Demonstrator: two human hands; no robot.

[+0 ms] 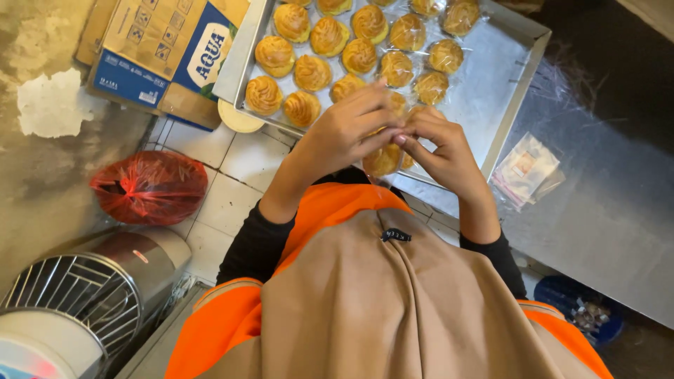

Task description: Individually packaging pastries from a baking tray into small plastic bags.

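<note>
- Nearest the camera lies the person's own clothing – a tan head covering point(393, 309) over an orange top point(232, 323) with black sleeves point(256, 245).
- Just beyond, the left hand point(347, 133) and the right hand point(439, 151) meet fingertip to fingertip over the near edge of a metal baking tray point(491, 77). Both are curled nearly closed, pinching one golden swirled pastry point(382, 160) in clear plastic between them; it hangs just below the fingers, partly hidden by them.
- The step in hand looks to me like wrapping or sealing that single pastry – the fingers work at its top, though the exact grip on the film is too hidden to tell.
- The next move seems to call for a firm pinch that closes the film without crushing the soft swirl, then a free spot on the tray.
- On the tray, rows of like pastries: the unwrapped ones point(291, 67) sit toward the left, the wrapped ones point(432, 52) toward the right, with bare metal on the far right.
- To the right of the tray, a small stack of clear plastic bags point(525, 168) rests on the grey surface.
- To the left, a red plastic bag point(149, 186) on the tiled floor, a steel mixer with a wire guard point(77, 295) nearer the camera, and a flattened cardboard box point(158, 49) farthest off.
</note>
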